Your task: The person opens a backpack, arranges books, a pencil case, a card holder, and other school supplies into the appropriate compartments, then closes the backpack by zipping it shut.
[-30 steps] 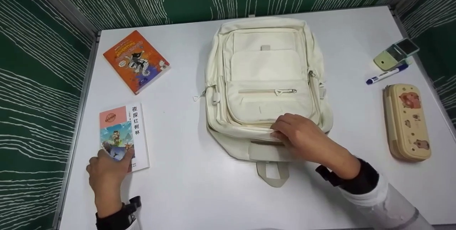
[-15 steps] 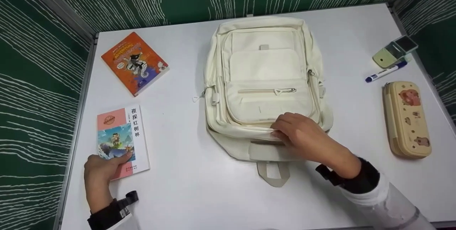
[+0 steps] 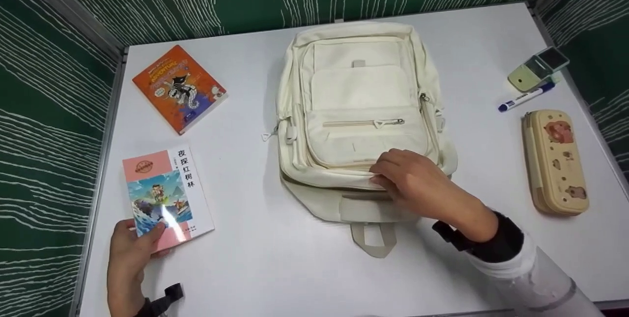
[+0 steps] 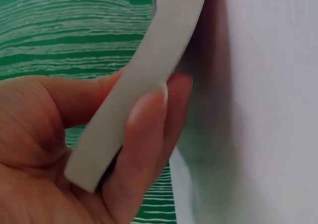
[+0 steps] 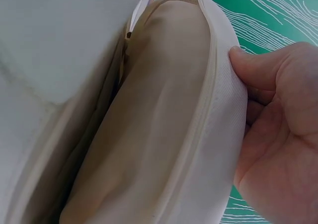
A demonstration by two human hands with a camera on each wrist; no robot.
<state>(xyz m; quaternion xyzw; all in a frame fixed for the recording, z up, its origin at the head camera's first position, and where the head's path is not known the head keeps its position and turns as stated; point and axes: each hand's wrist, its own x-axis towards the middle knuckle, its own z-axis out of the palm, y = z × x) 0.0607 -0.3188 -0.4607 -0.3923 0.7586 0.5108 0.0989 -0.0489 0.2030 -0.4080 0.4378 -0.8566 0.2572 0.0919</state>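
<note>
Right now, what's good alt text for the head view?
A person's left grip holds a pink-and-white book and their right grip pinches a cream backpack at its near edge. An orange book lies far left; a pencil case, pen and green gadget lie right.

Left of the backpack point(image 3: 363, 88), the left hand point(image 3: 127, 253) is partly hidden by the pink-and-white book point(image 3: 158, 187); lower right of the backpack, the sleeve point(image 3: 538, 277) is cropped below.

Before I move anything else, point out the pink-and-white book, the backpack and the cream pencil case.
Pink-and-white book point(image 3: 164, 196): head view, on its cover illustration.
Backpack point(image 3: 363, 142): head view, on its front panel.
Cream pencil case point(image 3: 560, 162): head view, on its decorated upper face.
</note>
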